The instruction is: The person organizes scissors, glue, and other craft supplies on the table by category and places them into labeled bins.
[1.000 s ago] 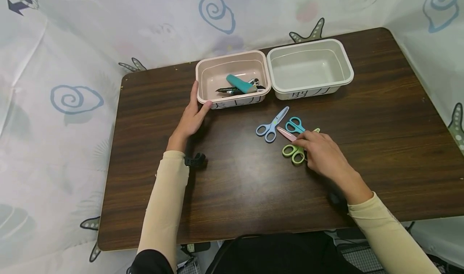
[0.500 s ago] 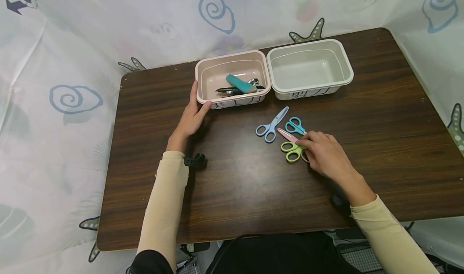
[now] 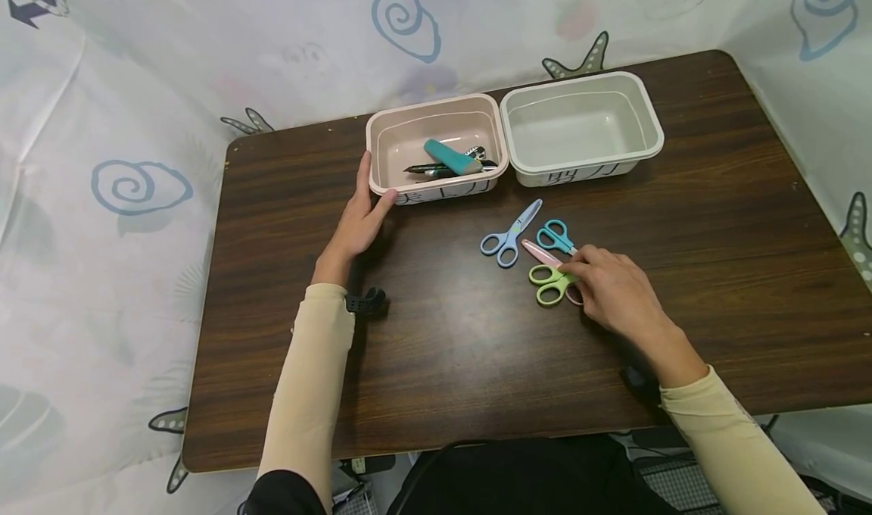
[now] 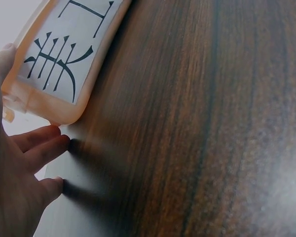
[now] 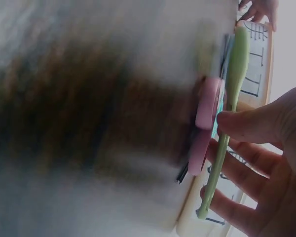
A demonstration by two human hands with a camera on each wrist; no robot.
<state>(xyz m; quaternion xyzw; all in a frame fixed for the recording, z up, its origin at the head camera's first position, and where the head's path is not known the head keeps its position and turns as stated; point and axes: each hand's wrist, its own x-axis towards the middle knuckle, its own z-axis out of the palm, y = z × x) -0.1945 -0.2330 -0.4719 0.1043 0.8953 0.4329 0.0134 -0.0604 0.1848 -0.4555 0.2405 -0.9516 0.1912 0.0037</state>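
My right hand (image 3: 618, 297) pinches the green scissors (image 3: 549, 285) by the blade end, handle loops toward the left. In the right wrist view the green scissors (image 5: 238, 57) stand edge-on between thumb and fingers, above the pink scissors (image 5: 207, 106). Under them lie the pink scissors (image 3: 541, 254), partly hidden; the teal-handled scissors (image 3: 555, 236) and light-blue scissors (image 3: 511, 235) lie alongside. At the pink box (image 3: 436, 106), my left hand (image 3: 354, 227) rests on the near left corner, thumb at the front rim and straight fingers along the side.
Inside the pink box are a teal-handled tool (image 3: 453, 157) and several dark pen-like things. A pale grey-green box (image 3: 584, 159) stands against its right side. Both have written labels in front. A patterned cloth (image 3: 306, 45) hangs behind the brown table (image 3: 436, 348).
My right hand has drawn the green scissors slightly leftward and turned them, uncovering a pink handle loop. During the last half second it has barely moved. My left hand has stayed at the pink box.
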